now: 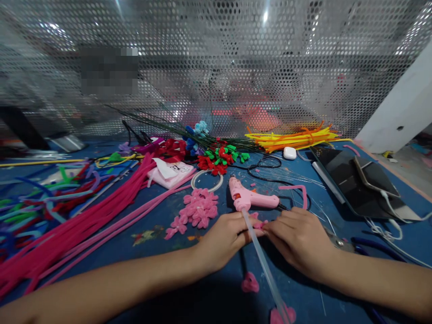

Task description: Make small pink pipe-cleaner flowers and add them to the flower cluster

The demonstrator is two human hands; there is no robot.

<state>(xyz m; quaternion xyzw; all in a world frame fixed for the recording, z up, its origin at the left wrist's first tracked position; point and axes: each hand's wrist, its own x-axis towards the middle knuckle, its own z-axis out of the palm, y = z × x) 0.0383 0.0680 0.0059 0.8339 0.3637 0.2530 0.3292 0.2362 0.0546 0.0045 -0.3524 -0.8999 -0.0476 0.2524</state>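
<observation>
My left hand point(222, 238) and my right hand point(300, 238) meet over the blue table point(162, 252), fingertips pinched together on a small pink pipe-cleaner piece point(259, 224). A pink glue gun point(248, 198) stands just behind them, and its clear glue stick point(266, 270) runs toward me between my hands. A pile of small pink pipe-cleaner flowers point(199, 211) lies left of the gun. Two more pink pieces point(250, 283) lie near the table's front.
Long pink pipe cleaners point(84, 225) and mixed coloured ones point(40, 193) cover the left. Red and green flowers on wire stems point(219, 157), a yellow-orange bundle point(293, 139), a white ring point(206, 180), a tablet point(344, 180) and a phone point(374, 176) lie behind. Perforated metal screen at the back.
</observation>
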